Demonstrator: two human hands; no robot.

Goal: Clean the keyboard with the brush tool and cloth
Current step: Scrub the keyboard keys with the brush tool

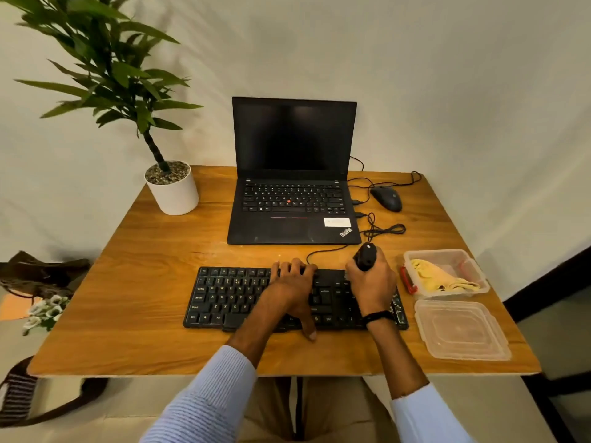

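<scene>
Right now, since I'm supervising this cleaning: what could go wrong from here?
1. The brush, gripped by the right hand, is close to the looped cable; a stroke could snag it and tug the laptop.
2. The keyboard lies flat, so loosened dust may drop between keys.

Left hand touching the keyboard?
Touching. Head view: left hand lies across the keyboard, fingers on its far rows, thumb at its near edge.
</scene>
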